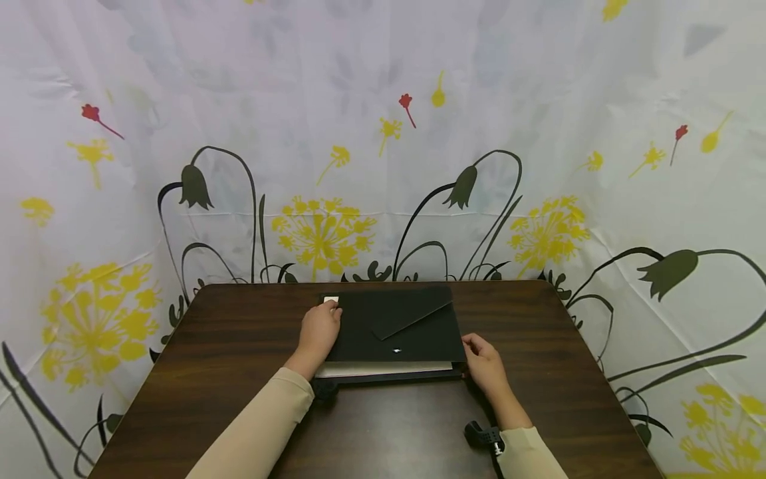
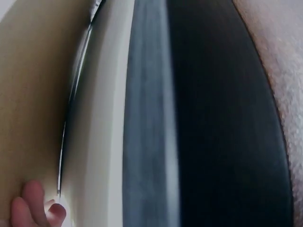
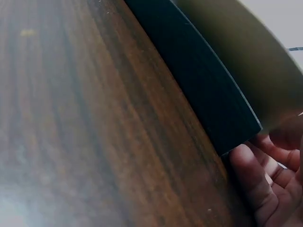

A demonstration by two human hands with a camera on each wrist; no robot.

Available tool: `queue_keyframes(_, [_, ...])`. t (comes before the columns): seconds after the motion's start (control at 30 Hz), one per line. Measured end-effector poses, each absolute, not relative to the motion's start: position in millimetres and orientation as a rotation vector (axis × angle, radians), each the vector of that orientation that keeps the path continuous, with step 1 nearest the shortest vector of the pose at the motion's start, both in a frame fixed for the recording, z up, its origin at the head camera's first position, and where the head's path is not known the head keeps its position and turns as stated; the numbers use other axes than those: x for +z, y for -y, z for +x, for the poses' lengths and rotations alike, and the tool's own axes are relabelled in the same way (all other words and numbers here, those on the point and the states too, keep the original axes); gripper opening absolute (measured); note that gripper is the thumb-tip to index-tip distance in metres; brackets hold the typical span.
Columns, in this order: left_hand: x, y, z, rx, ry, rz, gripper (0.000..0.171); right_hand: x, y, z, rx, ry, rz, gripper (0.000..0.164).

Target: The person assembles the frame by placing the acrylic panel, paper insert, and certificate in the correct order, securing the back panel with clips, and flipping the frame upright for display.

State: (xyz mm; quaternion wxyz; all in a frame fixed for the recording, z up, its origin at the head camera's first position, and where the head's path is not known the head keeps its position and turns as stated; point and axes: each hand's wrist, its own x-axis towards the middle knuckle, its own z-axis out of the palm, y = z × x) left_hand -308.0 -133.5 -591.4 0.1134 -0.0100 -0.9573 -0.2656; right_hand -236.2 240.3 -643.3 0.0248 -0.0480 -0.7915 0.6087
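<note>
A black document folder point(image 1: 413, 326) lies on the table, its front edge parted so that pale paper point(image 1: 383, 368) shows inside. A small silver clasp point(image 1: 397, 350) sits on the cover near the front. My left hand point(image 1: 320, 330) grips the folder's left side, fingers beside a white label point(image 1: 331, 301) at the far left corner. In the left wrist view, fingertips point(image 2: 35, 208) curl past the parted layers. My right hand point(image 1: 486, 362) holds the right side near the front corner. The right wrist view has its fingers point(image 3: 251, 175) around that corner, with the folder's dark edge point(image 3: 203, 80) standing above the wood.
The brown wood-grain table point(image 1: 239, 346) extends on both sides of the folder. A white curtain point(image 1: 335, 133) with printed flowers hangs behind and around it. A black strap device point(image 1: 483, 436) is on the right wrist.
</note>
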Motion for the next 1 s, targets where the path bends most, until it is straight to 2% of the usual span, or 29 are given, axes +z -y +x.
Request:
queue_keyframes(0.27, [-595.3, 131.0, -300.0, -0.646, 2.868, -0.065, 0.031, -642.5, -239.5, -231.0, 1.894, 2.438, -0.209, 0.030])
queue_keyframes(0.67, [-590.0, 139.4, -284.7, -0.420, 2.887, -0.062, 0.032, -644.3, -234.2, -232.2, 1.903, 2.442, -0.178, 0.021])
queue_keyframes(0.77, [-593.6, 148.7, -278.2, -0.514, 2.866, -0.026, 0.043, -642.3, -235.1, -231.7, 1.886, 2.445, -0.181, 0.021])
queue_keyframes(1.0, [-607.3, 184.8, -266.9, -0.959, 2.965, -0.001, 0.083, -638.6, -237.1, -232.9, 1.872, 2.458, -0.186, 0.021])
